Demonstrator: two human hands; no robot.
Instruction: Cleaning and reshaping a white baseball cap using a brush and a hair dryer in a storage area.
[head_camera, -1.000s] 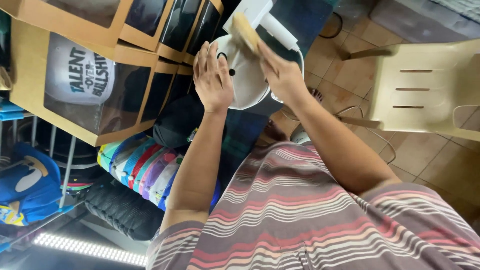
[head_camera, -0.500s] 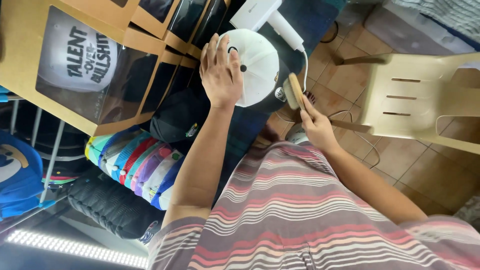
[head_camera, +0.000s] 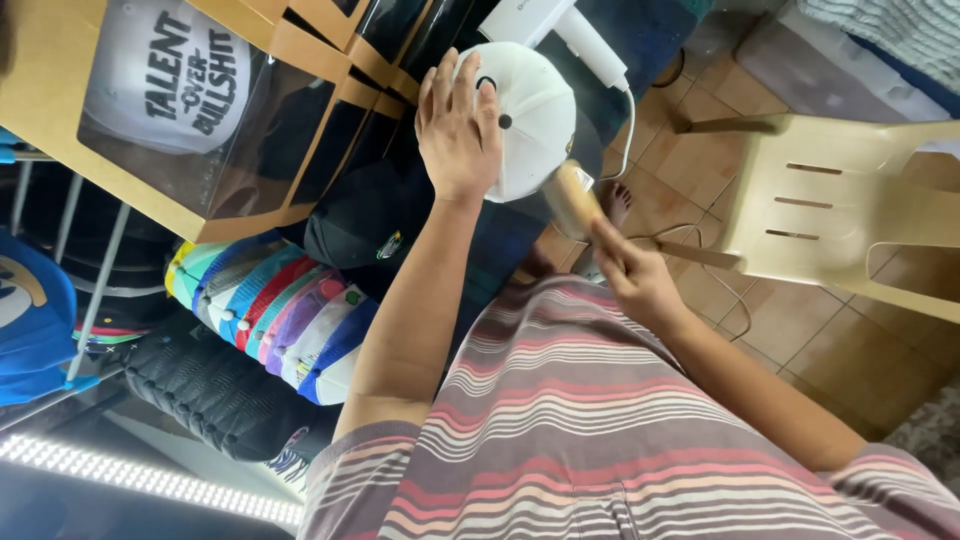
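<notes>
head view: nearest, the right hand (head_camera: 632, 275) closes around a wooden brush (head_camera: 572, 197), its arm bent inward, brush touching the white cap (head_camera: 530, 120). farther on, the left hand (head_camera: 458, 125) lies flat, fingers spread, on that cap's crown above the dark table (head_camera: 620, 40).

A cap shop or stall. Evidence: cardboard display boxes (head_camera: 130, 130) with clear windows, each housing 1 cap; a row of stacked multicoloured caps (head_camera: 270, 310); blue caps (head_camera: 35, 330) on a wire rack; a plastic chair (head_camera: 840, 210) on tiled floor (head_camera: 800, 330).
</notes>
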